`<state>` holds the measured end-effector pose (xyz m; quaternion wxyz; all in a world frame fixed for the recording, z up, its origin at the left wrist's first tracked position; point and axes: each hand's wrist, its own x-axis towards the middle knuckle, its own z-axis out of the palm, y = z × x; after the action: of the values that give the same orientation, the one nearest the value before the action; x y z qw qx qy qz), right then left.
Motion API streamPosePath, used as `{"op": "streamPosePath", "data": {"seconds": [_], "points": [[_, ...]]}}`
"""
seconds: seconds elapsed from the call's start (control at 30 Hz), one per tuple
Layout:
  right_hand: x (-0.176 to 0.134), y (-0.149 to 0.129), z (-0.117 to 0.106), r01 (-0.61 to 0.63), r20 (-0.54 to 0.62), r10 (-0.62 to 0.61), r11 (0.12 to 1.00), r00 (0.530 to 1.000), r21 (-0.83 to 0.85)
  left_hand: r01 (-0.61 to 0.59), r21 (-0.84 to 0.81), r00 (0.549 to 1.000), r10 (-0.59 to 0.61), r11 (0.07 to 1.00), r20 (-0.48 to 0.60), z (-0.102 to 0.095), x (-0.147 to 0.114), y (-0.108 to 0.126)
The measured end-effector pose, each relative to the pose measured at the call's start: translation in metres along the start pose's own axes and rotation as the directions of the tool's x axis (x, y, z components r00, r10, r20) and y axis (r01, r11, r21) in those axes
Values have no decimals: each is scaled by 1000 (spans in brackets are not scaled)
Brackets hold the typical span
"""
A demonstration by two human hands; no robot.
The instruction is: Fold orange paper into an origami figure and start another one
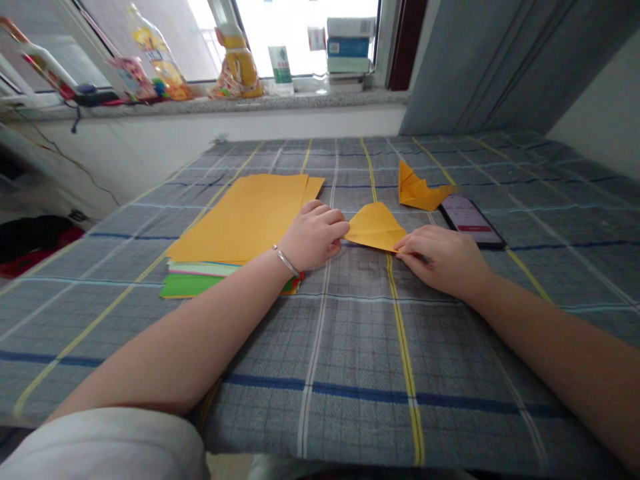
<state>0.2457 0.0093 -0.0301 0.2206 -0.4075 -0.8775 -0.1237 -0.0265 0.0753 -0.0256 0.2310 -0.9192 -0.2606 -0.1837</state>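
A folded piece of orange paper (376,225) is stretched between my two hands just above the checked tablecloth. Its top is narrower than its lower edge, and a crease runs across it. My left hand (320,232), with a silver bracelet at the wrist, pinches the left corner. At the lower right corner, the thumb and fingers of my right hand (435,259) are closed on the paper. Behind my right hand stands a folded orange paper boat (419,189). Beside my left hand lies a stack of orange paper sheets (245,217), with green and pale sheets beneath.
A phone (473,220) with its screen lit lies right of the paper boat. The grey checked tablecloth (360,347) covers the table. Along the windowsill (300,100) stand bottles (160,57), a green-and-white tube (281,67) and stacked boxes (349,50).
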Motion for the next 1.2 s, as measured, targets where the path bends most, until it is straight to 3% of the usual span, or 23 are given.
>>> {"op": "streamPosePath", "data": {"seconds": [0.5,1.0,1.2], "points": [[-2,5,3,-18,-3,18,1000,1000,17,-23,67,1000,25,997,-18,2,-3,-4],[-2,4,2,0,0,0,1000,1000,-18,12,19,1000,-11,1000,-10,0,-3,-1],[-1,1,-1,58,-38,-58,998,998,13,-90,141,996,91,986,1,-2,0,4]]}}
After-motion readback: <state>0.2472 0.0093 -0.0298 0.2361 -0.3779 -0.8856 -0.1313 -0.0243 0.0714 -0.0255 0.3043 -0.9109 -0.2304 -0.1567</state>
